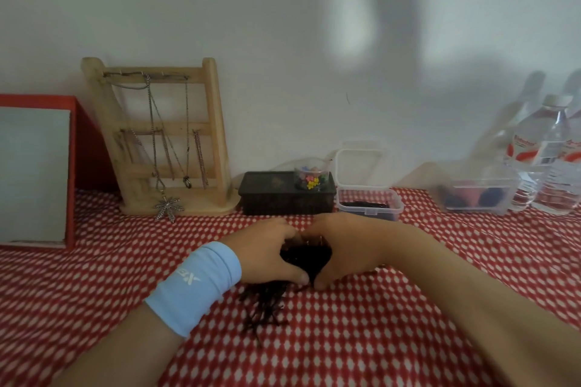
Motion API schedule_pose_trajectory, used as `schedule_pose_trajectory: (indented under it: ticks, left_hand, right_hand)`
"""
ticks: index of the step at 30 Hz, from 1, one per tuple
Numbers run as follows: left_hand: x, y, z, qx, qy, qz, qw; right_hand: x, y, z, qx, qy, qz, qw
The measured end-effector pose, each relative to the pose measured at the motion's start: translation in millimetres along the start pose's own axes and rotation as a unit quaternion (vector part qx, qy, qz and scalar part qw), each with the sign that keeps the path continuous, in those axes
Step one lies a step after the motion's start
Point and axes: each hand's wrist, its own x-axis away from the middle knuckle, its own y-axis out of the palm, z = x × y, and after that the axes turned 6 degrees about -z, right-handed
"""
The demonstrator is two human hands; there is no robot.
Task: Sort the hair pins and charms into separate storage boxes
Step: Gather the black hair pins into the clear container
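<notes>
While the left hand point(267, 253) and right hand point(349, 248) curl together round the heap of black hair pins point(303, 256) on the red cloth point(377, 339), the person should gather the stragglers point(265, 308) (several trail below the left thumb) before lifting the bundle to the clear box point(400, 208) just behind.

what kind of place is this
Likely a home dressing corner: a wooden jewellery stand hung with necklaces, a clear box of hair pins and a cup of charms, on a red patterned cloth.
</notes>
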Motion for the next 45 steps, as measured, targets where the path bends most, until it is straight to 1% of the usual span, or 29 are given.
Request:
schedule_pose_trajectory:
  ticks: [3, 5, 9, 12, 14, 17, 18, 21, 25, 29, 35, 38, 41, 43, 45]
  left_hand:
    - [4, -4, -4, -0.076, -0.05, -0.054, 0.994]
    - [3, -3, -5, -0.11, -0.055, -0.044, 0.991]
    - [-3, 6, -1, -0.025, 0.002, 0.035, 0.999]
    - [-7, 9, 1, 0.008, 0.013, 0.061, 0.998]
    - [-5, 6, -1, 0.012, -0.002, 0.045, 0.999]
    - [-1, -1, -3, -0.056, -0.024, 0.011, 0.998]
    - [0, -2, -3, -0.06, -0.025, 0.009, 0.998]
    - [1, -4, -3, -0.034, -0.02, 0.012, 0.999]
    - [-2, -2, -2, -0.007, -0.018, 0.026, 0.999]
    - [1, -5, -6, -0.004, -0.031, -0.014, 0.999]
    - [4, -11, -7, -0.027, -0.041, -0.043, 0.998]
    - [5, -14, -10, -0.041, -0.054, -0.057, 0.996]
    - [6, -15, -13, -0.034, -0.069, -0.069, 0.995]
    - [6, -15, -11, -0.021, -0.072, -0.061, 0.995]
    - [4, -15, -7, -0.002, -0.059, -0.015, 0.998]
  right_hand:
    - [-1, 0, 2, -0.014, 0.008, 0.002, 1.0]
    - [2, -4, 3, -0.001, 0.027, 0.0, 1.0]
    - [7, -13, 9, 0.068, 0.056, -0.012, 0.996]
    - [6, -11, 9, 0.046, 0.043, -0.031, 0.998]
    - [3, -5, 7, 0.018, 0.022, -0.034, 0.999]
    - [0, -3, 6, 0.024, 0.007, -0.017, 1.0]
    - [0, -3, 6, 0.033, 0.009, -0.013, 0.999]
    - [1, -4, 5, 0.054, 0.015, -0.012, 0.998]
    - [-4, 1, 1, 0.053, 0.011, -0.012, 0.998]
    - [0, -7, 6, 0.064, 0.016, -0.017, 0.998]
    - [10, -14, 16, 0.002, 0.029, -0.009, 1.0]
    - [12, -17, 19, -0.029, 0.033, 0.013, 0.999]
    - [13, -19, 20, -0.051, 0.032, 0.031, 0.998]
    - [13, -20, 19, -0.088, 0.034, 0.033, 0.995]
    - [12, -19, 17, -0.126, 0.031, 0.031, 0.991]
